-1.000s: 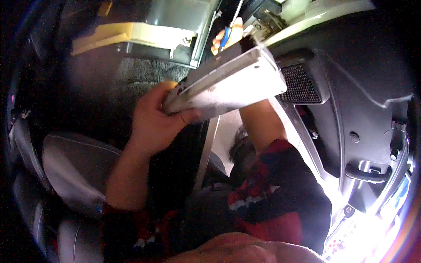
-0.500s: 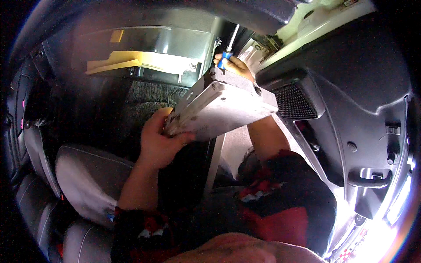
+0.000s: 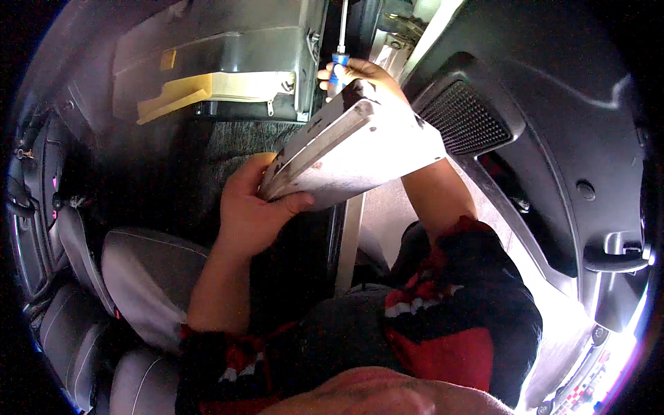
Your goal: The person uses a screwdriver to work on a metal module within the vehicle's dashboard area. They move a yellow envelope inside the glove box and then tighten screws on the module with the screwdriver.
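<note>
My left hand (image 3: 252,211) grips the lower left end of a flat silver metal box (image 3: 366,149), thumb on its broad face. Dark smudges mark the box's edges and one corner. It is held tilted in the air in front of me. Past its far end, my right hand (image 3: 377,75) is closed around the blue handle of a screwdriver (image 3: 339,62), whose shaft points away from me. The box hides part of my right wrist and forearm, so I cannot tell whether that hand also supports it.
I am in a car's front footwell area. A dashboard panel (image 3: 242,55) with yellow paper or tape (image 3: 176,100) lies ahead. At right, the open door (image 3: 588,124) carries a speaker grille (image 3: 467,121). Dark seats (image 3: 155,277) with pale stitching stand at left, and a door sill (image 3: 351,242) runs below the box.
My view has shifted, so the door and dashboard sit differently. The screwdriver and my right hand appear higher and slightly left. Both hands keep their grips, and the box shows slightly more of its broad face.
</note>
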The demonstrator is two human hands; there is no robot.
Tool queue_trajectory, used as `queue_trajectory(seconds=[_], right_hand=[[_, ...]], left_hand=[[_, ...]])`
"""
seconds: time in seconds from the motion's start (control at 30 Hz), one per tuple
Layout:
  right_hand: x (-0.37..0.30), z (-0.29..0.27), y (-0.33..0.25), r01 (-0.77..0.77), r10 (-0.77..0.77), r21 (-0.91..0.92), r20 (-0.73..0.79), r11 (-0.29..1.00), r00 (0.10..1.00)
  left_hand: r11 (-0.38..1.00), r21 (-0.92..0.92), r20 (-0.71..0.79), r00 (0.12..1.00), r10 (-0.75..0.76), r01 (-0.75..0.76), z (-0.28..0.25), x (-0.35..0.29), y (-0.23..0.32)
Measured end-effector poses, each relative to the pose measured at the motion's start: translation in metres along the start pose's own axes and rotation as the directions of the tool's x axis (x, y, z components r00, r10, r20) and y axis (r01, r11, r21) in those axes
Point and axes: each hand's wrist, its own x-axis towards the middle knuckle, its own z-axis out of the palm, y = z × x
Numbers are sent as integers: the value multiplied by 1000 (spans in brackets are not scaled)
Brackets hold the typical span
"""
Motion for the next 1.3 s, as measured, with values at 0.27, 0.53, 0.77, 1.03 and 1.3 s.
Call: queue_trajectory(seconds=[0.27, 0.53, 0.77, 1.03, 1.3], right_hand=[[13, -5, 10, -13, 10, -47, -53, 999, 999], [16, 1, 5, -109, 87, -287, -87, 952, 992], [34, -27, 28, 47, -25, -226, 101, 973, 995], [33, -34, 31, 344, -273, -305, 252, 888, 928], [17, 5, 4, -92, 93, -170, -1, 981, 996]], left_hand=[[989, 13, -36, 988, -148, 148, -1, 3, -4], [984, 103, -44, 989, -141, 145, -7, 9, -17], [985, 139, -60, 994, -91, 99, -8, 14, -18], [984, 43, -85, 982, -166, 170, -8, 17, -15], [992, -60, -102, 988, -118, 112, -13, 14, -35]])
